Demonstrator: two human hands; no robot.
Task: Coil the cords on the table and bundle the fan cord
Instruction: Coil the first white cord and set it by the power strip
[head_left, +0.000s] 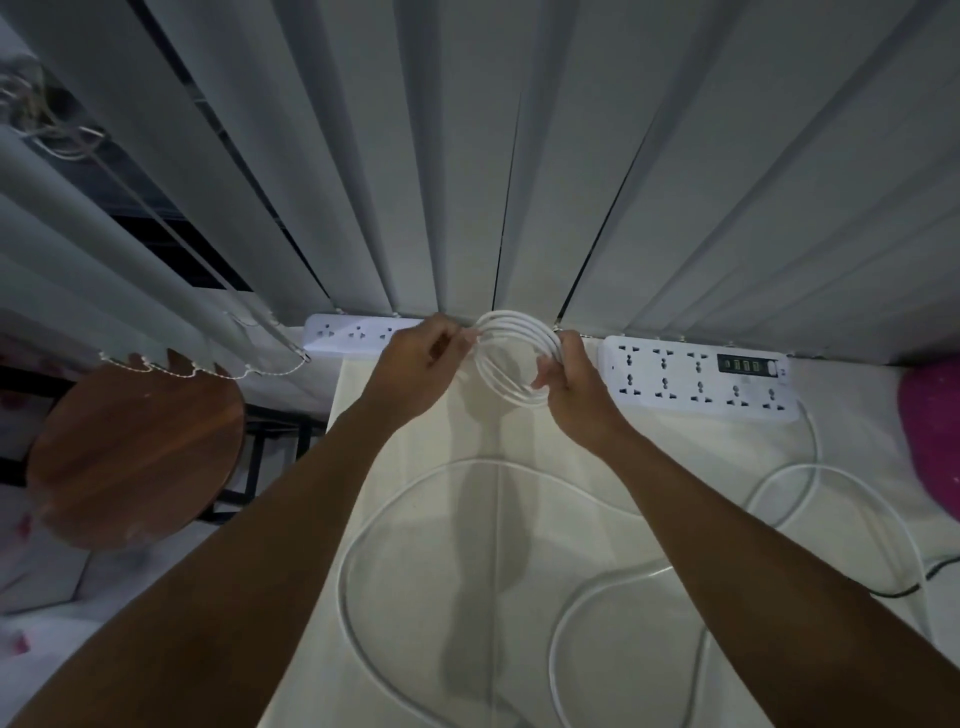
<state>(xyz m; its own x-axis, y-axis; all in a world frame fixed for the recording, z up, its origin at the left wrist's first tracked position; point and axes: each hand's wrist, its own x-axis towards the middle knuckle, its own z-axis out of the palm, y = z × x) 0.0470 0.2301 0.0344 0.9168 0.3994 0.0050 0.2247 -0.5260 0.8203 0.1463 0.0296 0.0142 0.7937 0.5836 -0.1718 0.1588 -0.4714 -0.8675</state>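
A white cord wound into a small round coil (514, 332) is held up above the far end of the pale table (415, 519). My right hand (571, 384) grips the coil's right side. My left hand (421, 364) pinches the strands at the coil's left side. More white cord (358, 540) lies in big loose loops across the table below my forearms. Another white cord (810, 467) runs from the right power strip and curls over the table's right part.
A white power strip (696, 379) lies at the table's far right, a second power strip (353, 332) at the far left. Vertical blinds (467, 156) hang behind. A round wooden stool (135, 457) stands left. A pink object (935, 436) and a black cable (904, 587) are at the right edge.
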